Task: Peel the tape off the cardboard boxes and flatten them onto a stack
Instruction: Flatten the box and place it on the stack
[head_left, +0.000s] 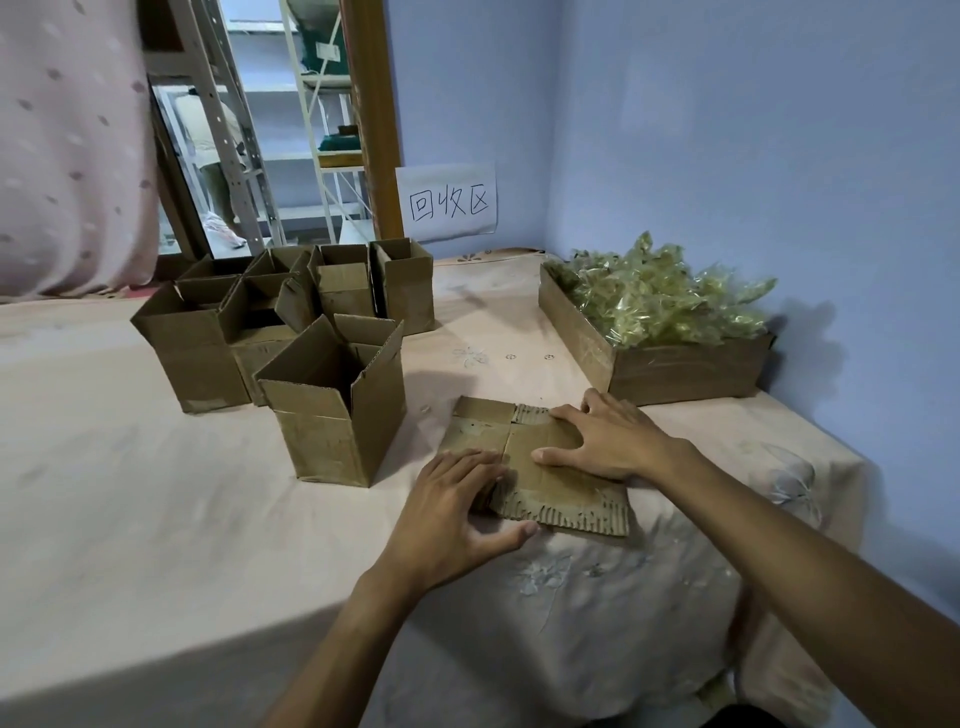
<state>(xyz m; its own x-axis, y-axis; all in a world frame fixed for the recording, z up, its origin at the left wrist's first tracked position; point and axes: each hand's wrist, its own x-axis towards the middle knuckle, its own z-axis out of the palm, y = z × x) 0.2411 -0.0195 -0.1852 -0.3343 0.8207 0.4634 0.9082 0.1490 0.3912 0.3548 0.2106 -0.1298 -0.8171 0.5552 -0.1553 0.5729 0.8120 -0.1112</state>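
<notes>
Left grip (452, 514) lies with fingers straight on the near left edge of the flattened brown corrugated cardboard box (540, 480), and the right grip (608, 441), fingers spread, presses flat on its far right part. The cardboard lies on the pale floral cloth-covered bench (156, 519), just right of an upright open brown cardboard box (332, 421). Beyond it a shallow cardboard tray (675, 369) holds crumpled yellowish clear tape (660, 301).

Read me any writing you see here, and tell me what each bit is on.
"回收区": handwritten in black on the white paper sheet on the blue wall.
White label on the green bag, far shelf: too small to read.
Brown cardboard boxes: no readable print.
</notes>
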